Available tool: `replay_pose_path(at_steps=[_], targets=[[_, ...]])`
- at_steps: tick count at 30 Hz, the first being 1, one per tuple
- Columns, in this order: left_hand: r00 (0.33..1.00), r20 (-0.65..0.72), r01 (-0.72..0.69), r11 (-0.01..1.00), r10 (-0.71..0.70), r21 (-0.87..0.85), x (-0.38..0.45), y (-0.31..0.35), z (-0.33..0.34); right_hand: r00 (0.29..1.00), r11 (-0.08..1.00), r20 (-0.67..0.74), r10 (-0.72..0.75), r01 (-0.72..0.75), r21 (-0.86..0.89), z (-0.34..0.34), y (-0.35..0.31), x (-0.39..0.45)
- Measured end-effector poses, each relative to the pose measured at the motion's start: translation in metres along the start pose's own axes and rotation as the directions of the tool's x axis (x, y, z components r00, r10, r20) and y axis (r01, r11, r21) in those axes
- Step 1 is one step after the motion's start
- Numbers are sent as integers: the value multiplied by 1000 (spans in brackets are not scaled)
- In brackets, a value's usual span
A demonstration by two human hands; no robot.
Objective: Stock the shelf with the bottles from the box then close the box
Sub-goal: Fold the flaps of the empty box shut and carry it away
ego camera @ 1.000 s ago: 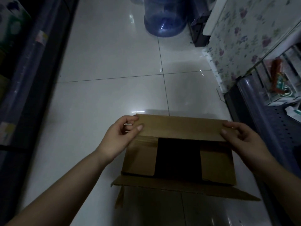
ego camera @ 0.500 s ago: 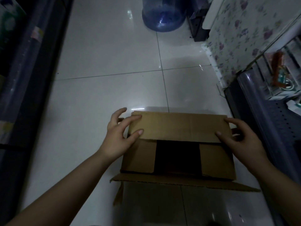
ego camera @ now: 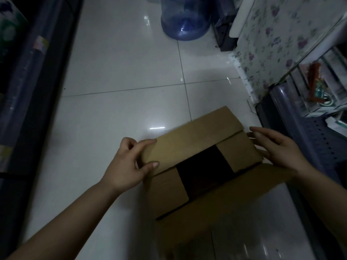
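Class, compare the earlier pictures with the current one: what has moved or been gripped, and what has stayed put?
The brown cardboard box has turned, its right end swinging away. The left hand now grips the far flap's corner; the right hand has slid to the box's right end, fingers straight. The near flap stays open; the blue water jug stays put.

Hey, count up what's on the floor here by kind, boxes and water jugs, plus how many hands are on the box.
Brown cardboard boxes: 1
Large blue plastic water jugs: 1
Hands on the box: 2, left hand and right hand
Total: 4
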State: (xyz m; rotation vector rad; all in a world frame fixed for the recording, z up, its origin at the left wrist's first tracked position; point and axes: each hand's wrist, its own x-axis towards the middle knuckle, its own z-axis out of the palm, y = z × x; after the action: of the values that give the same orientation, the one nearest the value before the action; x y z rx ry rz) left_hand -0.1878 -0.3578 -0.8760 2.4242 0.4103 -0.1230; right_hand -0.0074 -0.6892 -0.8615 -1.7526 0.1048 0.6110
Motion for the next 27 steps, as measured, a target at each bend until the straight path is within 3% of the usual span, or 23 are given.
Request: replay_pose_path(at_steps=[2, 5, 9, 12, 16, 18, 21, 24, 27], targets=[[1000, -20, 24, 998, -23, 59, -2, 3, 0, 997, 999, -79, 18, -15, 29, -8, 6, 1], [998, 6, 63, 993, -63, 98, -4, 6, 0, 979, 973, -159, 131, -96, 211, -18, 11, 0], [984, 67, 157, 984, -163, 85, -6, 15, 5, 973, 854, -83, 214, -146, 500, -6, 6, -17], [963, 160, 201, 972, -218, 120, -10, 28, 12, 987, 904, -17, 162, -142, 404, 14, -2, -35], [951, 176, 181, 917, -256, 356, -13, 54, 18, 994, 957, 91, 62, -85, 279, 43, -11, -51], [980, 95, 108, 860, -177, 498, -8, 60, 15, 994, 961, 100, 43, -69, 268, 50, -12, -54], [1000, -3, -20, 835, 25, 550, 6, 54, 7, 997, 978, 76, -6, -10, 207, 52, -14, -56], [975, 147, -218, 823, 165, 524, 17, 48, 6, 991, 993, 98, -93, 84, 87, 53, -15, -60], [956, 233, -271, 847, 180, 457, 17, 45, 14, 982, 988, 118, -148, 142, 56, 57, -11, -64]])
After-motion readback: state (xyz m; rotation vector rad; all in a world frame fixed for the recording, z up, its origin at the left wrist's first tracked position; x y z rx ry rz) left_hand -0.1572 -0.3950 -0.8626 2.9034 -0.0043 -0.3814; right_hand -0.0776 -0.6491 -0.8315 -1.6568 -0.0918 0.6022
